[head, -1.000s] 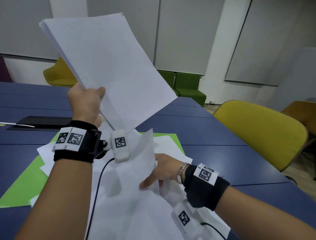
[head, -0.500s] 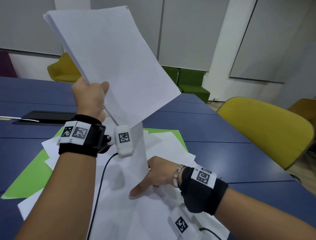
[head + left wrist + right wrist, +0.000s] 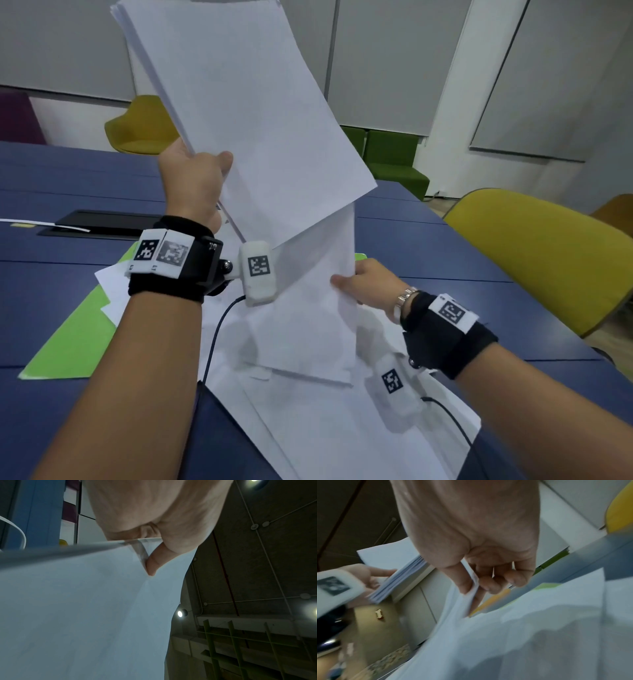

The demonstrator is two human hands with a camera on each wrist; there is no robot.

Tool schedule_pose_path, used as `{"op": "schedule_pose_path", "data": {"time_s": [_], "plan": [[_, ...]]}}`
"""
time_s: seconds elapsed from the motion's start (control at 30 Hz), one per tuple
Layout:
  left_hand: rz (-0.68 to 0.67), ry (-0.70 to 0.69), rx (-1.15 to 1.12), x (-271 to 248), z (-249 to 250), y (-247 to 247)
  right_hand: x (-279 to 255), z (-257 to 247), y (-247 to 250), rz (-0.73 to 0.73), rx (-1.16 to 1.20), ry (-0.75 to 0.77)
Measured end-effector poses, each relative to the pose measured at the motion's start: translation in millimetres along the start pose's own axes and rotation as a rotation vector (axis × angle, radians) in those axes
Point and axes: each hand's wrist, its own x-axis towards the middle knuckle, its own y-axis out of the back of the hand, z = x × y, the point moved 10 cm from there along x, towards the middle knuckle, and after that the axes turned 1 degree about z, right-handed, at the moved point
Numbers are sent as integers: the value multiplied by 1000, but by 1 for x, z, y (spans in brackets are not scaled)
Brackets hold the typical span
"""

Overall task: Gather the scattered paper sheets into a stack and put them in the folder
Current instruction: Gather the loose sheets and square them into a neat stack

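My left hand grips a white paper stack near its lower edge and holds it up, tilted, above the table; the thumb presses its near face. My right hand pinches a single sheet by its right edge, thumb on top, and holds it nearly upright, its top corner tucked behind the stack. More loose sheets lie scattered on the table below. A green folder lies open under them, showing at the left.
The blue table stretches ahead, with a black inset panel at the left. A yellow chair stands close on the right. Another yellow chair and green seats line the far wall.
My right hand has lifted the single sheet from a low angle to nearly upright, up against the stack. The left hand has raised the stack a little higher.
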Motion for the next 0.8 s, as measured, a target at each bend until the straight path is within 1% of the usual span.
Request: {"op": "schedule_pose_path", "data": {"time_s": [0.1,0.2,0.27,0.37,0.43,0.47,0.5,0.57,0.6,0.7,0.77,0.8], "plan": [[-12,-19,26,1,-1,-1,15,19,42,195,74,9],[13,-70,80,6,0,5,22,37,85,409,106,51],[85,-96,148,15,-3,22,19,45,113,547,200,80],[226,-126,254,24,-2,55,8,54,152,746,415,136],[300,-130,327,27,-1,73,1,55,172,819,530,175],[316,-132,371,27,-1,77,1,52,179,830,569,197],[304,-141,385,27,0,77,0,47,182,812,602,210],[237,-104,364,26,-8,65,7,35,177,718,679,235],[173,-63,343,22,-13,52,12,28,171,665,709,236],[-75,72,239,5,-35,4,23,11,146,515,803,231],[-203,156,211,-11,-47,-23,24,1,133,472,797,222],[-237,178,205,-17,-51,-32,24,-2,130,468,796,224]]}}
